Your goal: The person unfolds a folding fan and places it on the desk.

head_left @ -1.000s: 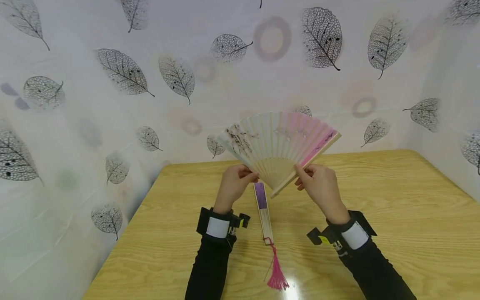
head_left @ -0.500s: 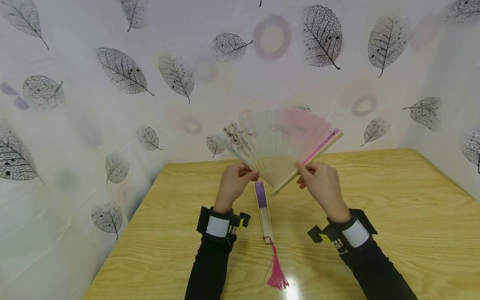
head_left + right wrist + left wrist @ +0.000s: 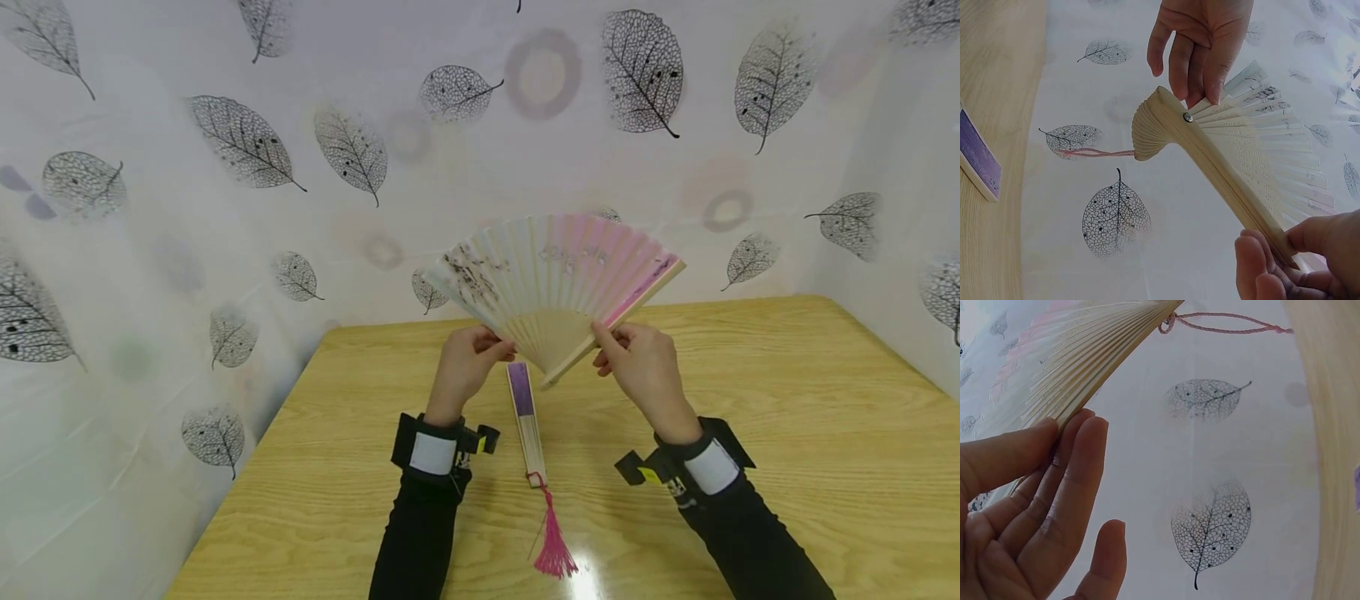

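Observation:
A folding fan (image 3: pixel 558 275), spread wide, is held up above the table between both hands. Its cloth runs from pale white with dark blossom print to pink. My left hand (image 3: pixel 467 367) pinches the fan's left edge between thumb and fingers, as the left wrist view also shows at the ribs (image 3: pixel 1094 362). On the other side my right hand (image 3: pixel 641 367) grips the thick wooden outer guard (image 3: pixel 1229 178) with thumb and fingers. Below them, a second fan (image 3: pixel 527 425), folded shut with a purple end, lies on the table; a pink tassel (image 3: pixel 555 542) trails from it.
The wooden table (image 3: pixel 787 433) reaches to a pale leaf-printed curtain (image 3: pixel 487 167) behind and at the sides. A pink cord loop (image 3: pixel 1229 325) hangs from the held fan's pivot end. Both wrists wear black straps with cameras.
The spread fan has risen very slightly and its pleats look sharper than half a second ago. Both hands keep their hold, and the folded fan has stayed put.

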A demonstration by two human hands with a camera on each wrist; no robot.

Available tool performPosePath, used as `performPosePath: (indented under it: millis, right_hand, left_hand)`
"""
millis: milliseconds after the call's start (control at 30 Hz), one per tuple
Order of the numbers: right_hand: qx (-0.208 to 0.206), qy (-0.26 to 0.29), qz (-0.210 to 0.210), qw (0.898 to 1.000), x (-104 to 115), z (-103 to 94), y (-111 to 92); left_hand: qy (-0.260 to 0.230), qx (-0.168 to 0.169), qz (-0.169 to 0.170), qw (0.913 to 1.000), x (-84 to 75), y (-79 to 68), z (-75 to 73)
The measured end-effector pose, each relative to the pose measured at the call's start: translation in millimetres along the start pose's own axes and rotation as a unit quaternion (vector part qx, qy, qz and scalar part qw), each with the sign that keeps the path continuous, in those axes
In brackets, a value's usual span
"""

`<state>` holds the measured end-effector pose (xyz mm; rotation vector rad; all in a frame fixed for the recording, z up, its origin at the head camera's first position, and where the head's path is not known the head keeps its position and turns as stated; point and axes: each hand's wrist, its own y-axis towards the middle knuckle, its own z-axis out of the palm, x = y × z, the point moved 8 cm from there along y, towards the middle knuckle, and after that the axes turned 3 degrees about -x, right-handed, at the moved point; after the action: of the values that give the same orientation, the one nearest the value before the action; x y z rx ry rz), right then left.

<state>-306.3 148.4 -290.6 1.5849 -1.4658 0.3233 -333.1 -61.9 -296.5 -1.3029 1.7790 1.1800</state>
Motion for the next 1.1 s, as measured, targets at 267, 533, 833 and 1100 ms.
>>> performPosePath:
  millis: [267,533,833,1100]
  right_hand:
    - [-0.009,-0.003,0.014,1.000,-1,-3.0,0]
    - [-0.019,0.003,0.018,1.000,-1,-5.0,0]
    - [-0.025,0.006,0.026,0.999,-5,-6.3,0]
    - [-0.031,0.018,0.029,0.999,-7,-7.0,0]
  left_hand:
    - [-0.016,-0.005,-0.009,0.9998,-0.6,-1.0,-3.3]
    - [-0.037,-0.004,-0.010,0.9993,-1.9,-1.2,-2.7]
    - [-0.058,-0.001,-0.025,0.9980,-2.2,-2.3,-3.8]
    - [-0.069,0.008,-0.055,0.9960,-25.0,-15.1,-10.5]
